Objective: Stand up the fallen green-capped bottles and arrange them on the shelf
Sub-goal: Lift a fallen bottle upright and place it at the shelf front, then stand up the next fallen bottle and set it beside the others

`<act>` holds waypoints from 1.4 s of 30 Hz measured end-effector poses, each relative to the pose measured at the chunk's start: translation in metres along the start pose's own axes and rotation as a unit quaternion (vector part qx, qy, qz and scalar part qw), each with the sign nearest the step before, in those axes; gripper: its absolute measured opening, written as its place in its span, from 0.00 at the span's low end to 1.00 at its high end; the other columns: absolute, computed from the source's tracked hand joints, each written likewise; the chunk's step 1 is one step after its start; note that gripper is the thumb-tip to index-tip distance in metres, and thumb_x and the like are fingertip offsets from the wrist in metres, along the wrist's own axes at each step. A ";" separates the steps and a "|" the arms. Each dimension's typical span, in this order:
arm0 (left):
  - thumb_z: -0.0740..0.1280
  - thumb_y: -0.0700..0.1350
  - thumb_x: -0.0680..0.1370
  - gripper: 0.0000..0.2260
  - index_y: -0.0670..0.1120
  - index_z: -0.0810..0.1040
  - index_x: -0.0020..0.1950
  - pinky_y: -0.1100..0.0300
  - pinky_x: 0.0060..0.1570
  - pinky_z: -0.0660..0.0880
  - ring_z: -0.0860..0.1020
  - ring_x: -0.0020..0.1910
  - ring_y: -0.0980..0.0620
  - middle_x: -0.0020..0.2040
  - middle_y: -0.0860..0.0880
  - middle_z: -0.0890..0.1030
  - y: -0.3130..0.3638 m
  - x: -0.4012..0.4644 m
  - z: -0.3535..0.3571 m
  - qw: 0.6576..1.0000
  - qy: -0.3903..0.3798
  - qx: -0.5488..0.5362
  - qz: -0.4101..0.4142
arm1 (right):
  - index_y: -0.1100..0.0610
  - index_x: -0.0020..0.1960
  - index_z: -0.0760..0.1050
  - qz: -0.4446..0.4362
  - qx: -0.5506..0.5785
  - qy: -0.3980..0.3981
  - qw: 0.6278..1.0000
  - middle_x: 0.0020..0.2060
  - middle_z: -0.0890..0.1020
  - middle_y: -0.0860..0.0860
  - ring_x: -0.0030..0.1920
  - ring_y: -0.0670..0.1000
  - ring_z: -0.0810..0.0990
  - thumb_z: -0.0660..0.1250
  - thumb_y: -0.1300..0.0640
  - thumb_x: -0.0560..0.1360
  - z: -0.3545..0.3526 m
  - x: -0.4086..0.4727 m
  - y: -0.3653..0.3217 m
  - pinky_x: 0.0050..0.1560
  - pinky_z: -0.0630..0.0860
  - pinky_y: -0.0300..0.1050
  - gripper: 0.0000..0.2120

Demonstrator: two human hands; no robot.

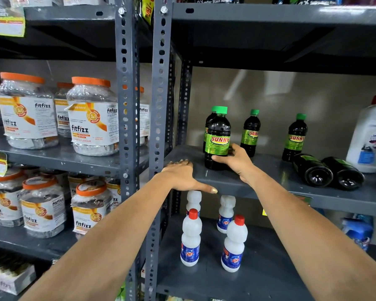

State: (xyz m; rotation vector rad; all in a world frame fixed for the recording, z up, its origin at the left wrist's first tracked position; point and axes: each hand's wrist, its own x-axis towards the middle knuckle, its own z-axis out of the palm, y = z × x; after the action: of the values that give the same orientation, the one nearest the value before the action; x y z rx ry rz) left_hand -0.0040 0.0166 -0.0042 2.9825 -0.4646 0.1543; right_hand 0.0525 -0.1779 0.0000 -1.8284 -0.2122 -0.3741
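My left hand (180,175) lies flat, holding nothing, on the shelf (269,170) edge; my right hand (237,161) wraps the upright front bottle (218,137). I'd seat it squarely before releasing; two fallen bottles (328,172) wait rightward.

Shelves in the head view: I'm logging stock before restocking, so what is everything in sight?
Standing dark bottles: four, green caps, middle shelf; one hidden behind the held one.
Fallen dark bottles: two, lying side by side, middle shelf right.
Big white jug: one, red cap, far right.
Small white bottles: four, two red caps showing, shelf below.
Clear jars: several, orange lids, left shelves.
Shelf: grey metal.
Left hand: resting on shelf edge.
Right hand: holding front bottle.
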 end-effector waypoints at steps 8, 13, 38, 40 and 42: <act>0.62 0.81 0.60 0.58 0.43 0.56 0.78 0.45 0.72 0.59 0.61 0.75 0.43 0.78 0.44 0.60 -0.002 0.002 0.002 1.000 0.005 0.004 -0.001 | 0.61 0.60 0.74 -0.012 -0.011 -0.009 1.000 0.55 0.81 0.56 0.58 0.54 0.79 0.76 0.66 0.67 0.001 -0.001 -0.001 0.56 0.72 0.42 0.23; 0.61 0.82 0.59 0.60 0.42 0.56 0.78 0.46 0.72 0.60 0.61 0.75 0.44 0.78 0.44 0.60 -0.004 0.006 0.005 1.000 0.012 0.005 0.002 | 0.58 0.62 0.73 -0.034 -0.056 -0.015 0.998 0.59 0.81 0.55 0.60 0.54 0.79 0.78 0.59 0.67 0.003 -0.001 0.002 0.58 0.73 0.43 0.27; 0.46 0.77 0.69 0.49 0.42 0.61 0.77 0.48 0.68 0.67 0.66 0.73 0.45 0.76 0.45 0.65 0.083 0.009 0.027 0.976 0.076 0.031 0.203 | 0.66 0.55 0.75 0.125 -0.484 0.189 0.845 0.53 0.81 0.64 0.54 0.65 0.80 0.75 0.53 0.67 -0.196 -0.023 -0.029 0.50 0.76 0.51 0.23; 0.51 0.77 0.69 0.50 0.42 0.59 0.78 0.48 0.70 0.65 0.64 0.74 0.45 0.78 0.45 0.62 0.097 0.019 0.023 0.981 0.035 0.028 0.190 | 0.65 0.56 0.75 0.151 -0.499 0.148 0.840 0.54 0.81 0.62 0.54 0.63 0.81 0.76 0.43 0.66 -0.206 -0.020 -0.025 0.51 0.75 0.49 0.30; 0.55 0.77 0.68 0.50 0.43 0.55 0.79 0.48 0.72 0.62 0.61 0.76 0.47 0.79 0.47 0.58 0.102 0.027 0.023 0.984 0.011 0.030 0.173 | 0.64 0.56 0.75 0.162 -0.514 0.125 0.833 0.52 0.82 0.61 0.52 0.61 0.82 0.74 0.35 0.63 -0.212 -0.018 -0.025 0.50 0.75 0.47 0.36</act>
State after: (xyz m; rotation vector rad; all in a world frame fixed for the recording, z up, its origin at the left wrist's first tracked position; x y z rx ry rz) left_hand -0.0084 -0.0912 -0.0137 2.9266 -0.9899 0.2357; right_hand -0.0034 -0.3726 0.0687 -2.7756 0.6055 -0.5323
